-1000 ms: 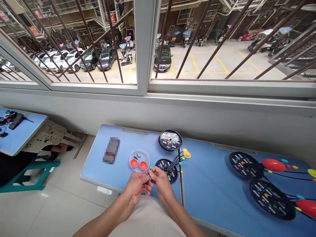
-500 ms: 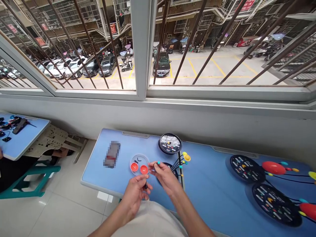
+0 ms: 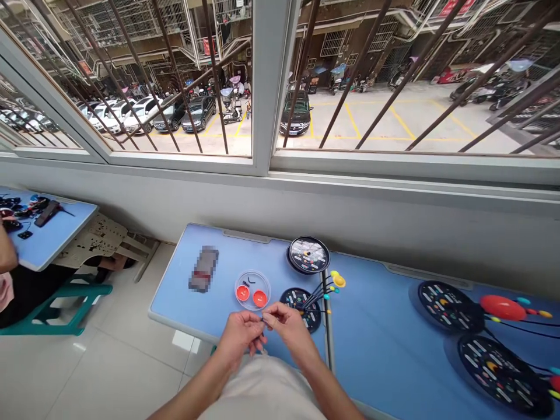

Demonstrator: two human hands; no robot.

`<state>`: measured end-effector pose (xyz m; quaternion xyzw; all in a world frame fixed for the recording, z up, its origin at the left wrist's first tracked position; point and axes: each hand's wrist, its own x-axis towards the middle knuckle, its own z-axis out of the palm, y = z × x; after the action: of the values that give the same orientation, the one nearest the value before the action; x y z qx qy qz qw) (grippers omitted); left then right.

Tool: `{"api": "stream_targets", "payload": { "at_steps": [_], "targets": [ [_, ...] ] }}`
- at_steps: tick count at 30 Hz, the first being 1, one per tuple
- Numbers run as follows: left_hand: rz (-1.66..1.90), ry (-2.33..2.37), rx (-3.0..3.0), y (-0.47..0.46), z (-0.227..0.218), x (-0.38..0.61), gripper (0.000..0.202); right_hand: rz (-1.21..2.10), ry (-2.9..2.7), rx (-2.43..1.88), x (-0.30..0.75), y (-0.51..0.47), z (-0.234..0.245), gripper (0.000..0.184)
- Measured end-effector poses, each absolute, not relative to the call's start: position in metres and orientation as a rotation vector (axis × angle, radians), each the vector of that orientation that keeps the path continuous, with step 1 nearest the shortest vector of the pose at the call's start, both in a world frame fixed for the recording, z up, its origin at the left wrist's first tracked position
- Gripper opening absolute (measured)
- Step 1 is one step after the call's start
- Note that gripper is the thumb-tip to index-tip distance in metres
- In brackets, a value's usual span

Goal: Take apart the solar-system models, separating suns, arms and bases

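Observation:
My left hand (image 3: pixel 240 338) and my right hand (image 3: pixel 289 329) meet at the fingertips over the table's front edge. The left fingers are curled round a small dark part, mostly hidden. My right thumb and fingers pinch at the same spot; what they hold is too small to make out. Just beyond the hands is a clear round dish (image 3: pixel 255 275) with two red half-shells (image 3: pixel 259 298) and small black pieces (image 3: pixel 251 281). Right of it lies a black printed disc (image 3: pixel 289 298) with black wires ending in coloured balls and a yellow cup-shaped piece (image 3: pixel 339 281).
A stack of black discs (image 3: pixel 308 254) stands at the back. Two finished-looking disc models with red balls (image 3: pixel 503 307) lie on the right table (image 3: pixel 376 332). A blurred-out dark object (image 3: pixel 203 269) is at left. Another person's arm (image 3: pixel 6 251) rests at the far-left table.
My right hand has moved down and left from beside the dish to meet my left hand's fingertips. The view has shifted slightly, and the black disc with wires shows more fully.

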<state>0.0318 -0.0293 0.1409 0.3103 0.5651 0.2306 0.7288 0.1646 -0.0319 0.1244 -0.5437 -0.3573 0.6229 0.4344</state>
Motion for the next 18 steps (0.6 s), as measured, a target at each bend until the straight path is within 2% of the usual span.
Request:
{"api": "stream_targets", "payload": {
  "at_steps": [8,15,18],
  "targets": [
    [0.514,1.35,0.804,-0.032,0.135,0.03,0.033,1.713,-0.857,-1.399,0.148,-0.039,0.107,0.036],
    [0.673,1.596,0.815,-0.026,0.123,0.007,0.024,1.344,-0.693,-1.462,0.159,-0.04,0.116,0.032],
    [0.602,1.698,0.888,-0.014,0.116,-0.008,0.019,1.306,-0.729,-1.498,0.171,-0.039,0.11,0.027]
  ]
}}
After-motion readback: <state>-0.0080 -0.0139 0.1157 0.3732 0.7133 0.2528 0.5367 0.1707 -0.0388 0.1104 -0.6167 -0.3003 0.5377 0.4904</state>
